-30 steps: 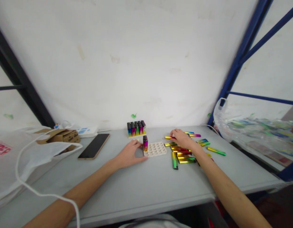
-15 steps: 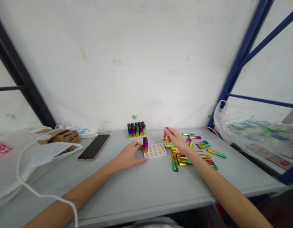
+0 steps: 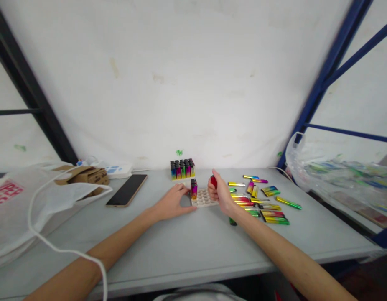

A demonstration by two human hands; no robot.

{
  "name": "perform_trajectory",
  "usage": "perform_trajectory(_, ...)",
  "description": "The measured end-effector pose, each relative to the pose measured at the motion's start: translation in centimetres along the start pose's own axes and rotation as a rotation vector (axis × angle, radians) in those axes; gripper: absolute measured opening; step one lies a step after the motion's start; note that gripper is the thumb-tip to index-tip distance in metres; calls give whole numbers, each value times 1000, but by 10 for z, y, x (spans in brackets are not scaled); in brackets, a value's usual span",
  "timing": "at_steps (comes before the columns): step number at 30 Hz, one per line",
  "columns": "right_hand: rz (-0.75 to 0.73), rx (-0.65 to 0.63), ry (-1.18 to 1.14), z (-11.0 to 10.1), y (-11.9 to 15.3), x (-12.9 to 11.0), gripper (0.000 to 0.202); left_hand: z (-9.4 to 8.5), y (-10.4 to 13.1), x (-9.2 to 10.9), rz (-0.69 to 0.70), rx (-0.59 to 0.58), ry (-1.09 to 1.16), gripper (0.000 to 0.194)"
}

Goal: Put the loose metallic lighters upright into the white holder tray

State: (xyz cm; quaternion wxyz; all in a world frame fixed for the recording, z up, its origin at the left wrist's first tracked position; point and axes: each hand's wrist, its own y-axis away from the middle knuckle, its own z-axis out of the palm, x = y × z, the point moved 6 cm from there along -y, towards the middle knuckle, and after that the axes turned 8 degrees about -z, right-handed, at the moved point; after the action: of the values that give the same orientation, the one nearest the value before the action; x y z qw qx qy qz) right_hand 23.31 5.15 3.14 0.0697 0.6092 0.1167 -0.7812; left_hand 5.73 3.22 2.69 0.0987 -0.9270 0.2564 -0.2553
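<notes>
A white tray (image 3: 203,200) with rows of holes lies on the table, and purple-and-gold lighters (image 3: 194,190) with black tops stand upright at its left end. My left hand (image 3: 170,204) grips that end, thumb along the front edge and fingers behind by the lighters. Above the tray's right part, my right hand (image 3: 222,193) is closed around a red lighter (image 3: 213,181), mostly covered by the fingers. Shiny multicoloured lighters (image 3: 275,214) lie scattered to the right, some hidden behind my right wrist. Farther back stands a filled block of upright lighters (image 3: 182,170).
A dark phone (image 3: 127,190) lies to the left, near a white plastic bag (image 3: 52,209), a cardboard box (image 3: 95,177) and a white cable (image 3: 64,251). Blue rack posts (image 3: 319,88) and clear plastic bags (image 3: 337,179) border the right side. A wall closes off the back.
My right hand has moved from behind the lighter pile toward me and slightly left, over the tray, carrying a lighter. My left hand stays at the tray. The view has shifted slightly.
</notes>
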Motion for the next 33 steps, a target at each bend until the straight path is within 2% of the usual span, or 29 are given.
perform_trajectory(3, 43, 97, 19, -7, 0, 2, 47, 0, 0, 0, -5, -10, -4, 48)
perform_trajectory(7, 5, 151, 31, -13, 0, -4, 38, 0, 0, 1, -11, -24, -10, 48)
perform_trajectory(14, 28, 19, 44, -6, -1, -3, 45, 0, 0, 0, -13, -4, -5, 47)
perform_trajectory(20, -27, 72, 112, -11, -3, 1, 46, 0, -1, 0, -16, 11, 15, 49)
perform_trajectory(24, -68, -47, 82, -4, -3, -2, 53, 0, -1, 0, -22, -2, 14, 49)
perform_trajectory(26, -122, -122, 107, 1, -2, -7, 55, -1, 0, 0, -14, 10, 17, 49)
perform_trajectory(30, -291, -225, 305, 9, 4, -18, 49, 0, 0, 0, 1, 20, 28, 47)
perform_trajectory(33, -447, -240, 522, 12, 9, -28, 44, 1, -1, -1, -12, 22, 20, 48)
